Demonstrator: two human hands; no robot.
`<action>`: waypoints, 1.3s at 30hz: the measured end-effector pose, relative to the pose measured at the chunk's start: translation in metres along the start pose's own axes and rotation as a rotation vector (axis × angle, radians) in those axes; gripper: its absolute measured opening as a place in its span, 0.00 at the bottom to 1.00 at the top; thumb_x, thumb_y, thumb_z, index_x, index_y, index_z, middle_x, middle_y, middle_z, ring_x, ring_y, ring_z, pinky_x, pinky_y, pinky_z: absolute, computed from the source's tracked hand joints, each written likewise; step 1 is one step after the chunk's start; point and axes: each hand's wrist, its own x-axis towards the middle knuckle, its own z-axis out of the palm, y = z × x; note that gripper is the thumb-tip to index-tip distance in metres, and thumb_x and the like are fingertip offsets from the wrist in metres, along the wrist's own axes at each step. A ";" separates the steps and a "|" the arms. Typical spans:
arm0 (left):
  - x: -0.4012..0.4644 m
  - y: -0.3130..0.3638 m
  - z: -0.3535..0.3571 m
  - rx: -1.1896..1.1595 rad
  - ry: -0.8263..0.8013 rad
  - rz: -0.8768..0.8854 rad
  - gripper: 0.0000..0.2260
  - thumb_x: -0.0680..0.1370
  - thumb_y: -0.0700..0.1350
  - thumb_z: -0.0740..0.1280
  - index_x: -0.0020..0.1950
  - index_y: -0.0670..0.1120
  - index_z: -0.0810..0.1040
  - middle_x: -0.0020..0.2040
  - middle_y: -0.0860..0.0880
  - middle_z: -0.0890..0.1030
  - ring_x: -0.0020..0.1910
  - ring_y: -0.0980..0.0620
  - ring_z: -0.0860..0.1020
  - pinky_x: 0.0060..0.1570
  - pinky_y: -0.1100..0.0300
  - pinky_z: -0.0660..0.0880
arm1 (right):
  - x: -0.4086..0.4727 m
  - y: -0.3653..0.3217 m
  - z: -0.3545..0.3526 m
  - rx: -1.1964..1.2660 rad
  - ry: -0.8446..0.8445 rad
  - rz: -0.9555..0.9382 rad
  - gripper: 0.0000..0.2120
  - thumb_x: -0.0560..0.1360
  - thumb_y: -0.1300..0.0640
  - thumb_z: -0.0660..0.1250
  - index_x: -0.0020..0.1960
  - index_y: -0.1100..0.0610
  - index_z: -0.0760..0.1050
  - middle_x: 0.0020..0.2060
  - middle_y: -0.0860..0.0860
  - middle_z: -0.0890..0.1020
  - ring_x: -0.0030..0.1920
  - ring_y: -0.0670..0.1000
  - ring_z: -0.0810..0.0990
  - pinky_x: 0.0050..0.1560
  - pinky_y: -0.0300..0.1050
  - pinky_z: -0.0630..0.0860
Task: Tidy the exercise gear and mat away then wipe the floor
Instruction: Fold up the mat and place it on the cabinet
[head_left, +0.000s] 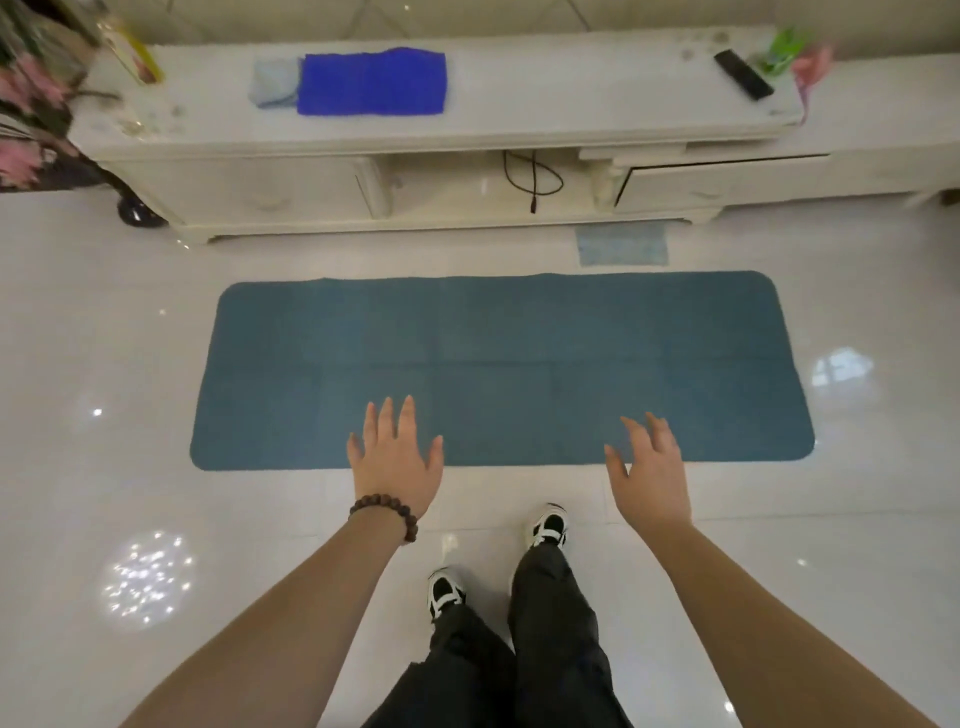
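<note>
Mat (498, 364) lies flat and fully unrolled on the glossy tile floor (130, 364), long side across the view, its near edge right under both hands and just ahead of the person's shoes (548, 525). Left hand (397, 460), bead bracelet (387, 514) on the wrist, is spread with straight fingers, grasping nothing; right hand (652, 475) is likewise released, fingers loosely extended, empty. Both hover over the mat's near edge, apart from each other; whether they touch it, cannot tell. Likely reason for the pose: reaching down to take the near edge for folding or rolling, so the mat step looks not yet begun. Beyond the hands, past the mat's far edge, a pale blue cloth (622, 244) sits on the floor just before the white TV cabinet (519, 130), probably kept there for the wiping step. On the cabinet top, ahead and left of the left hand, a folded bright blue towel (371, 83) lies touching a smaller light blue cloth (275, 83); far ahead and right of the right hand, a black remote (743, 75). Containers: the cabinet's open middle shelf (467, 182) holds only a black cable (532, 179); the drawer (727, 179) right of it is closed, contents hidden. No other exercise gear is identifiable.
</note>
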 end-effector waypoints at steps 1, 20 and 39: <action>0.003 0.002 0.004 -0.002 -0.009 0.003 0.29 0.81 0.59 0.51 0.79 0.49 0.50 0.79 0.46 0.52 0.78 0.47 0.45 0.74 0.43 0.50 | 0.004 0.003 0.003 -0.002 -0.001 0.006 0.22 0.80 0.52 0.60 0.72 0.57 0.64 0.75 0.58 0.59 0.76 0.56 0.51 0.74 0.53 0.54; 0.197 0.036 0.254 0.039 -0.110 0.023 0.30 0.81 0.59 0.52 0.79 0.48 0.48 0.79 0.45 0.51 0.78 0.46 0.45 0.75 0.43 0.50 | 0.194 0.108 0.225 -0.125 -0.211 -0.054 0.22 0.81 0.49 0.55 0.73 0.54 0.61 0.76 0.55 0.56 0.76 0.55 0.49 0.75 0.52 0.52; 0.325 0.005 0.586 0.259 -0.453 0.289 0.60 0.63 0.75 0.66 0.72 0.56 0.23 0.72 0.47 0.23 0.72 0.42 0.26 0.69 0.32 0.36 | 0.348 0.263 0.498 -0.462 -0.365 -0.249 0.34 0.77 0.36 0.54 0.77 0.42 0.41 0.77 0.50 0.38 0.76 0.54 0.36 0.75 0.59 0.42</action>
